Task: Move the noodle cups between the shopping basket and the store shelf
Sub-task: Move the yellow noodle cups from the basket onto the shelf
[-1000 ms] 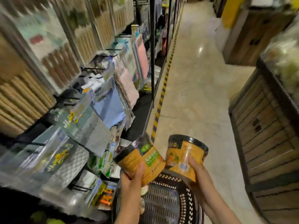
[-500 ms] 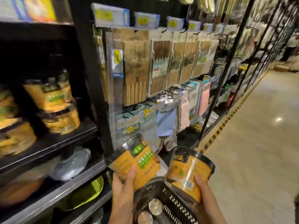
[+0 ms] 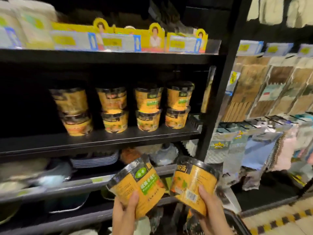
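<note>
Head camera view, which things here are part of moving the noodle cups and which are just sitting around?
Part of the job:
left hand gripping one noodle cup
right hand gripping a second cup
stacked cups on the black shelf
basket rim, bottom right

Just lying about:
yellow boxes above
stacked plates below
hanging cloths to the right

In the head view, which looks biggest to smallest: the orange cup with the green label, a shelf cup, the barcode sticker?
1. Orange noodle cup with green label, in the left hand; being nearest the camera enlarges it.
2. Top right orange shelf cup.
3. White barcode sticker.
</note>
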`<state>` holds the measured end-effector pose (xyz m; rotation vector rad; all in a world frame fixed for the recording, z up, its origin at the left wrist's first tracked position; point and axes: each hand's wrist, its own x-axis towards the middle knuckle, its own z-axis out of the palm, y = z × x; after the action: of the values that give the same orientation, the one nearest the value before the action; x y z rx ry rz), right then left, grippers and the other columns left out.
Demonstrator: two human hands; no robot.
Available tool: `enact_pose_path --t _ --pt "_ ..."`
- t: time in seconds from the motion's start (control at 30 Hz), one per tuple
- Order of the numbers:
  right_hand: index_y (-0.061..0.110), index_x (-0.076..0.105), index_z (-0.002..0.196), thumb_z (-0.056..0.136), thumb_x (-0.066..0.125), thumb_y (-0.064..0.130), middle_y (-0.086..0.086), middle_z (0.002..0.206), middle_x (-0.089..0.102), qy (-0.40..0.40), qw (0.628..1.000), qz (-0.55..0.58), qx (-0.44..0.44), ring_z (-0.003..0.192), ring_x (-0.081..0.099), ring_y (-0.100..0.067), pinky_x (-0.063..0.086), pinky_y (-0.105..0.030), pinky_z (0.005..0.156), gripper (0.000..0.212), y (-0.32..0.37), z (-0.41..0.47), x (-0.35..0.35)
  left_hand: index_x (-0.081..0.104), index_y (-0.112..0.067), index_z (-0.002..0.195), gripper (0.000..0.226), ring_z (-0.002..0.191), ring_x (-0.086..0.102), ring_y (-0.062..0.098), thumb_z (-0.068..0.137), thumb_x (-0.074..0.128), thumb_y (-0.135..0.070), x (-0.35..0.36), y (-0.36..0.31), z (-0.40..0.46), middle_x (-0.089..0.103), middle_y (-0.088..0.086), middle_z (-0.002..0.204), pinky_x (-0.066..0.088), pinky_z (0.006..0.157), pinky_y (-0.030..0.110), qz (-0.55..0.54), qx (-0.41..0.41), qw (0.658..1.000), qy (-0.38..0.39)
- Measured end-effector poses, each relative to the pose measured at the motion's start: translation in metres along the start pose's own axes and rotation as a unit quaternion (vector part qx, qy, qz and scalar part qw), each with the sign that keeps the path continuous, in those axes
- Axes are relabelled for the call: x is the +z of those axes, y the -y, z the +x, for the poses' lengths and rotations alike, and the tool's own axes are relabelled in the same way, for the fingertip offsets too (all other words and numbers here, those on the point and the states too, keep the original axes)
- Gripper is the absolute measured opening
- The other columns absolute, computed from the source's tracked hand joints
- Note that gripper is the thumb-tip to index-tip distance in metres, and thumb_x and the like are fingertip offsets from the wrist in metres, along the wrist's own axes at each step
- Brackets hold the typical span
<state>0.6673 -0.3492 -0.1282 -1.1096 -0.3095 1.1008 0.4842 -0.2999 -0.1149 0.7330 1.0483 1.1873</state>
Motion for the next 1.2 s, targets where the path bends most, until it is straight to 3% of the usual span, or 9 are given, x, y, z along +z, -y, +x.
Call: enact_pose_path --t 0.13,0.27,0.43,0.53,0.63,0.8,1.0,1.13,1.2 --pt "0.015 0.045 0.133 0.015 0.094 0.048 -0.012 0.119 0.065 0.052 0.999 -0.014 0.007 0.102 0.066 -0.032 0.052 -0.042 0.084 0.131 -0.015 0.012 0.055 0.046 -0.013 0.129 0.095 0.104 0.057 0.028 0.045 0.086 -0.030 -0.040 -0.030 0.025 0.060 0.013 0.120 0.040 0.092 0.040 -0.006 0.047 0.999 -0.015" --pt "0.018 0.046 0.128 0.040 0.089 0.040 -0.006 0.112 0.067 0.084 0.994 -0.065 -0.027 0.100 0.065 -0.025 0.050 -0.041 0.088 0.100 -0.020 0.026 0.108 0.046 -0.024 0.124 0.087 0.112 0.055 0.030 0.047 0.076 -0.052 -0.070 -0.063 0.056 0.060 0.008 0.121 0.039 0.102 0.052 0.000 0.068 0.997 -0.018" --pt "0.020 0.040 0.126 0.077 0.074 0.022 0.003 0.104 0.061 0.084 0.976 -0.172 -0.102 0.090 0.061 -0.011 0.047 -0.023 0.068 0.060 -0.019 0.057 0.162 0.045 -0.020 0.129 0.085 0.109 0.058 0.023 0.052 0.062 -0.052 -0.078 -0.112 0.094 0.061 0.003 0.121 0.042 0.098 0.041 -0.003 0.135 0.991 0.004" --pt "0.024 0.035 0.123 0.064 0.083 0.040 0.004 0.115 0.057 0.095 0.956 -0.235 -0.150 0.100 0.059 -0.012 0.050 -0.033 0.085 0.078 -0.025 0.079 0.186 0.045 -0.019 0.130 0.079 0.106 0.060 0.015 0.064 0.072 -0.053 -0.073 -0.141 0.117 0.062 0.001 0.119 0.046 0.088 0.031 0.013 0.194 0.981 0.023" --pt "0.034 0.027 0.130 0.044 0.086 0.055 0.006 0.124 0.049 0.099 0.937 -0.285 -0.178 0.110 0.052 -0.015 0.043 -0.042 0.100 0.107 -0.030 0.092 0.206 0.046 -0.023 0.129 0.086 0.107 0.061 0.013 0.054 0.066 -0.060 -0.067 -0.162 0.141 0.064 -0.003 0.118 0.048 0.089 0.032 0.046 0.236 0.970 0.037" --pt "0.030 0.021 0.143 0.031 0.083 0.063 0.006 0.136 0.046 0.108 0.923 -0.319 -0.184 0.121 0.050 -0.014 0.043 -0.044 0.103 0.132 -0.037 0.108 0.221 0.049 -0.023 0.122 0.083 0.099 0.062 0.002 0.050 0.068 -0.059 -0.047 -0.181 0.173 0.065 -0.011 0.109 0.049 0.082 0.020 0.089 0.278 0.954 0.069" --pt "0.031 0.019 0.143 0.039 0.079 0.056 0.010 0.137 0.045 0.097 0.893 -0.372 -0.233 0.124 0.046 -0.010 0.039 -0.033 0.105 0.122 -0.041 0.117 0.239 0.041 -0.032 0.119 0.074 0.090 0.058 -0.012 0.058 0.079 -0.052 -0.021 -0.188 0.197 0.058 -0.021 0.104 0.048 0.066 0.009 0.159 0.294 0.937 0.098" --pt "0.029 0.016 0.143 0.057 0.085 0.036 0.014 0.132 0.043 0.095 0.878 -0.398 -0.248 0.121 0.045 -0.006 0.039 -0.026 0.101 0.110 -0.044 0.130 0.251 0.040 -0.035 0.117 0.084 0.100 0.055 -0.003 0.046 0.073 -0.064 -0.012 -0.185 0.211 0.057 -0.018 0.110 0.047 0.077 0.016 0.255 0.327 0.905 0.092" --pt "0.031 0.016 0.142 0.055 0.081 0.041 0.014 0.129 0.045 0.097 0.872 -0.415 -0.241 0.120 0.048 -0.009 0.041 -0.026 0.098 0.109 -0.045 0.135 0.258 0.039 -0.033 0.114 0.078 0.101 0.055 0.001 0.049 0.073 -0.061 -0.011 -0.181 0.220 0.056 -0.015 0.111 0.048 0.079 0.019 0.296 0.344 0.887 0.087"
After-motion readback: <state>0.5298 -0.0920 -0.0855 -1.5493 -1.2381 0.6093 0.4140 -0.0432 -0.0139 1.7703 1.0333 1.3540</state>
